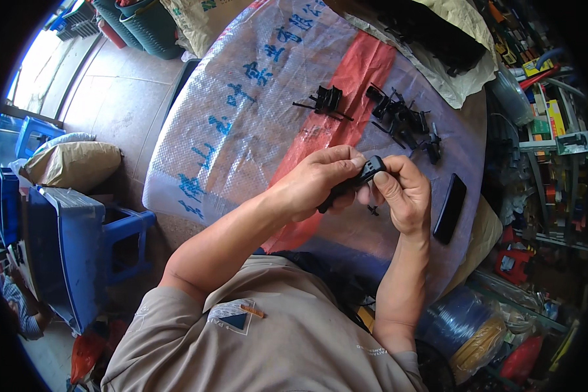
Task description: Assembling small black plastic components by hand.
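Over the near part of the covered table, both my hands are closed on a small black plastic part (372,166) with an oblong end. My left hand (323,176) wraps round its lower length, with the thumb near its top. On the other side, my right hand (403,195) pinches near its upper end with thumb and forefinger. My fingers hide much of the part. Farther off lies a black bracket-like piece (328,100) with thin prongs. To its right is a loose cluster of similar black pieces (404,119).
A woven plastic sheet (228,140) with a red stripe covers the table. A black phone (449,209) lies at the right edge. Black material (438,32) on paper sits at the far right. A blue bin (72,255) and stool (129,238) stand left; crowded shelves (549,130) stand right.
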The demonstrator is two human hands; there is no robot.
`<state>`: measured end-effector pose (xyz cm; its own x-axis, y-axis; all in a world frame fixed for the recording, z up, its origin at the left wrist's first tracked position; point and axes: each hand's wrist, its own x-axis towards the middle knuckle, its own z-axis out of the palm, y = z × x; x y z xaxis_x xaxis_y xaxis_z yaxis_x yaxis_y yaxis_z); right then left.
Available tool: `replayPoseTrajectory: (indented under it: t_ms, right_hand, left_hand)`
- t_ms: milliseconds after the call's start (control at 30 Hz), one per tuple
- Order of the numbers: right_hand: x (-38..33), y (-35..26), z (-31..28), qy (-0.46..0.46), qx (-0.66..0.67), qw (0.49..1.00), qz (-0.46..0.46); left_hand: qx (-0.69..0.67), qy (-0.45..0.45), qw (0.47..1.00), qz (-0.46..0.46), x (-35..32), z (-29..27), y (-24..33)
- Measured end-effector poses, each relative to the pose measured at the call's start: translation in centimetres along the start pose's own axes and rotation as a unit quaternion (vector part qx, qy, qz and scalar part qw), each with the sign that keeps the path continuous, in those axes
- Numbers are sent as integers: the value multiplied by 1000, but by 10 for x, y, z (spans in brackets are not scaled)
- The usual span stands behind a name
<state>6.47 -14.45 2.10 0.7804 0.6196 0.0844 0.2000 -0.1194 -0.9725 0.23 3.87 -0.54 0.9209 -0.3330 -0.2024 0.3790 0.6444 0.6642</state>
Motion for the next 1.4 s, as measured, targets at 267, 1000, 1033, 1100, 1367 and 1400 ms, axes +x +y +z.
replayPoseTrajectory:
  t_ms: [267, 1000, 1033, 1100, 1367, 1400]
  right_hand:
    - [17, -12, 11, -58, -10, 995, 82]
    - [54, 14, 19, 98, -360, 911, -179]
    - [51, 10, 18, 94, -362, 911, -177]
    - [46, 6, 17, 92, -363, 911, -174]
    - [35, -2, 15, 129, -266, 930, -220]
    - [32, -5, 15, 148, -181, 959, -160]
  left_hand:
    - [386, 39, 891, 237, -4, -16, 10]
    - [-153, 59, 976, 141, 6, -51, 36]
    - [-163, 47, 974, 151, 7, -48, 38]
    - [-7, 107, 980, 169, 10, -38, 42]
    - [405, 133, 878, 216, 18, -7, 36]
    - [396, 107, 884, 223, 18, -4, 35]
